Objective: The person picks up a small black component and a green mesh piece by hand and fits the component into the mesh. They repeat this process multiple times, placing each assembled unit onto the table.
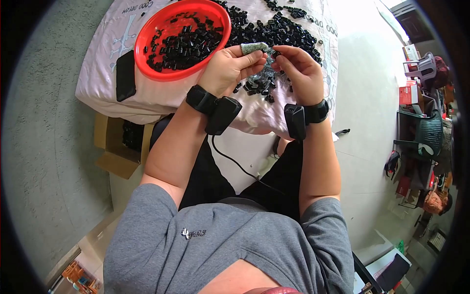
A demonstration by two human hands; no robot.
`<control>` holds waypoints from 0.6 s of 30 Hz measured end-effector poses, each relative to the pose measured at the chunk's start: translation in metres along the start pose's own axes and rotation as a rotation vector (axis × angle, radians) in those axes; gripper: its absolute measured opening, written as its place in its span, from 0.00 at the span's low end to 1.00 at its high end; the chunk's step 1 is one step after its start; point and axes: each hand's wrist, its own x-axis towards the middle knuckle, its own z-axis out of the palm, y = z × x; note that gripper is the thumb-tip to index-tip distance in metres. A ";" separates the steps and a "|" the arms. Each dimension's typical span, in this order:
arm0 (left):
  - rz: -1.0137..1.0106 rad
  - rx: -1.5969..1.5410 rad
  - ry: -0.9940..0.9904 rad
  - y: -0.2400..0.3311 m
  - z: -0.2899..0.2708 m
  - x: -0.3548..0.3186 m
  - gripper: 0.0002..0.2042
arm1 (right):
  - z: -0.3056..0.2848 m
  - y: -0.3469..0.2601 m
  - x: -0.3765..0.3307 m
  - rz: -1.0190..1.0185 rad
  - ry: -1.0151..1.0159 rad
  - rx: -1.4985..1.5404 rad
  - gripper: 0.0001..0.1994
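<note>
1. You appear to be in a home, with handwork spread out in an ordinary room.
2. At the top of the frame, your work surface wears a pale printed cloth (95, 87) that looks like bedding.
3. On it, a red household basin (141, 68) and a loose heap of small black pieces (289, 35) suggest piecework.
4. Along the right edge, you have everyday clutter: a plastic chair (424, 66), a green basket (430, 131) and boxes (407, 95).
5. At left, you have a plain grey wall (49, 122) and an open cardboard box (119, 164).

Bright, soft light; curved distortion, black corners
</note>
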 end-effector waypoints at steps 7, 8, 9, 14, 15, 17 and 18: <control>0.025 0.024 0.024 -0.002 0.006 -0.001 0.08 | 0.003 -0.003 -0.002 -0.030 0.025 0.021 0.10; 0.025 0.024 0.024 -0.002 0.005 -0.001 0.08 | 0.003 -0.003 -0.002 -0.049 0.052 -0.003 0.10; 0.037 0.051 0.027 -0.001 0.005 -0.001 0.08 | 0.003 -0.002 -0.002 -0.049 0.052 -0.002 0.10; 0.051 0.112 0.009 -0.001 0.003 -0.002 0.09 | 0.005 -0.004 -0.003 -0.095 0.036 -0.140 0.10; 0.056 0.131 0.012 -0.001 0.003 -0.002 0.09 | 0.004 -0.002 -0.003 -0.095 0.036 -0.140 0.10; 0.062 0.149 0.016 -0.001 0.004 -0.002 0.09 | 0.002 0.003 -0.002 -0.078 0.025 -0.140 0.09; 0.077 0.182 0.022 -0.001 0.004 -0.002 0.09 | 0.001 0.003 -0.003 -0.078 0.025 -0.140 0.09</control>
